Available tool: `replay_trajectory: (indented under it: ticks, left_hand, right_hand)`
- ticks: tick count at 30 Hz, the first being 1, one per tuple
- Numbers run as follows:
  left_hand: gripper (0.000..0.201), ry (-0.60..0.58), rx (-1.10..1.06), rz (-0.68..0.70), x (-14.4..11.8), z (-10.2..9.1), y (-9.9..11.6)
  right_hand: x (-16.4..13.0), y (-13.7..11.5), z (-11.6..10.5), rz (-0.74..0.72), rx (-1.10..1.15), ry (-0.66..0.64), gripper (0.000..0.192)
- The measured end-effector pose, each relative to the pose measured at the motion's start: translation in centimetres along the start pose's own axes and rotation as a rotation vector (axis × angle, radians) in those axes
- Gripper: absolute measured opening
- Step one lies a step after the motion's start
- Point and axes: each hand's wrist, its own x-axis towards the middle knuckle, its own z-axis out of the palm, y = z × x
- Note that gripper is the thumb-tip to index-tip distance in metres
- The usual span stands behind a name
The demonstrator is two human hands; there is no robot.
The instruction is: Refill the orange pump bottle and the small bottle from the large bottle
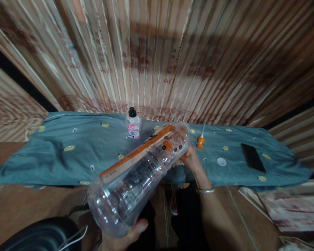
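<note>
A large clear plastic bottle [136, 181] with an orange-and-cream label is held tilted in front of me above the table's front edge. Its wide lower-left end rests in my left hand [131, 233], whose thumb shows along the side while the other fingers are hidden underneath. My right hand [190, 158], below a silver bracelet, grips the far upper-right end, with most of its fingers behind the bottle. Just beyond that hand lies an orange pump head [200, 142] with a thin pale tube. A small white disc [221, 161] lies to its right.
A small clear bottle [134, 126] with a black cap and pink label stands at the back of the cloth-covered table [57, 153]. A dark phone [253, 158] lies on the right. Pleated curtains [157, 62] hang behind, and a round black seat [39, 235] is at lower left.
</note>
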Motion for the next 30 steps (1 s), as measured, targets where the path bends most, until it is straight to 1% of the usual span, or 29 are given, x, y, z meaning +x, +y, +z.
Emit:
replay_trajectory:
  ticks: [3, 8, 11, 15, 17, 21, 26, 30]
  left_hand:
    - [0.064, 0.028, -0.009, -0.01, -0.2, 0.4, 0.1]
    - [0.083, 0.061, 0.003, 0.049, -0.3, 1.1, 0.7]
    - [0.086, 0.066, 0.015, 0.031, -0.3, 1.2, 1.2]
    - [0.093, 0.056, -0.047, -0.016, -0.3, 1.5, 2.0]
    - [0.092, 0.051, -0.07, -0.025, -0.3, 1.5, 2.3]
    - [0.092, 0.005, -0.05, -0.019, -0.2, 1.5, 2.6]
    - [0.095, 0.052, -0.08, -0.078, -0.3, 1.4, 2.1]
    - [0.091, 0.032, -0.064, -0.083, -0.2, 1.0, 1.6]
  right_hand:
    - [0.0, -0.1, 0.0, -0.001, -0.038, 0.007, 0.065]
    - [0.0, -0.5, 0.0, 0.002, -0.053, -0.011, 0.07]
    - [0.0, -0.8, 0.0, 0.007, -0.066, -0.011, 0.069]
    - [0.0, -0.9, 0.0, 0.02, -0.049, -0.01, 0.07]
    - [0.0, -0.9, 0.0, 0.026, -0.033, -0.014, 0.071]
    - [0.0, -0.8, -0.1, 0.019, -0.061, -0.024, 0.074]
    - [0.0, -0.8, -0.1, 0.007, -0.085, -0.029, 0.073]
    - [0.0, -1.1, 0.0, 0.011, -0.066, -0.016, 0.073]
